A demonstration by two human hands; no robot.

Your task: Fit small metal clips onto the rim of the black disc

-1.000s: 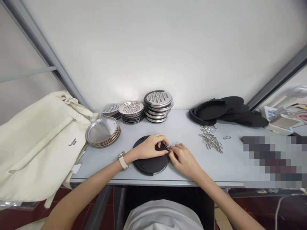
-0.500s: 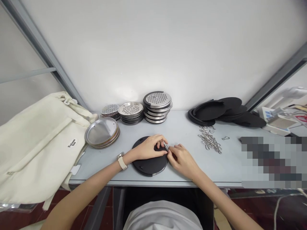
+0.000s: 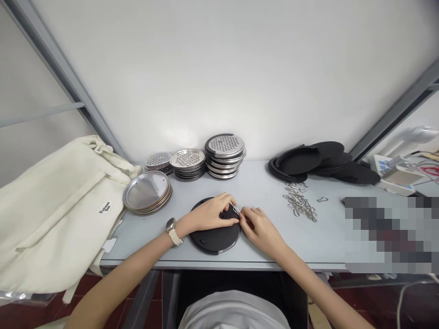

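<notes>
A black round disc [image 3: 214, 238] lies on the table with a thin silver edge showing at its lower right. My left hand [image 3: 214, 212] is over its top, fingers curled and thumb at the right rim, holding it. At that rim a small silver wire clip [image 3: 236, 209], shaped like a small carabiner, stands up between the hands. My right hand [image 3: 259, 228] pinches its lower end with thumb and forefinger; the fingertips partly hide where clip and disc meet. Similar silver clips [image 3: 300, 203] lie in a loose pile to the right, one apart from it.
Perforated metal grater discs [image 3: 188, 160] stand in stacks by the wall, the tallest stack [image 3: 225, 160] partly black-rimmed. Plain metal discs [image 3: 146, 192] are piled at left beside a cream bag [image 3: 58, 214]. Black round covers [image 3: 298, 161] lie at back right. A blurred patch hides the table's right end.
The silver clip at the disc's rim has tilted slightly, and the fingers have shifted a little around it. The view has moved slightly; the hands stay at the disc.
</notes>
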